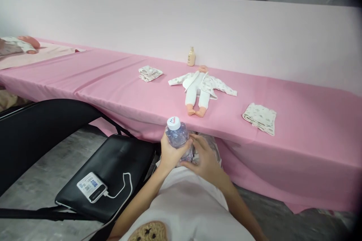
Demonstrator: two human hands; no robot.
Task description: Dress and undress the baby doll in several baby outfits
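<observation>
My left hand (170, 153) is wrapped around a clear plastic bottle (177, 135) with a white cap, held upright in front of my body. Around the lower part of the same bottle curves my right hand (205, 156), its thumb at the base and fingers at the side. Just beyond the bottle, a baby doll (199, 84) lies on its back on the pink-covered table (113, 94). It wears white clothing and an open patterned jacket, with its feet pointing towards me.
Folded patterned cloths lie left (149, 73) and right (260, 118) of the doll. A pump bottle (191, 57) stands by the wall. Another doll (18, 45) lies far left. At my left, a black chair (113, 165) bears a white power bank (92, 187) with a cable.
</observation>
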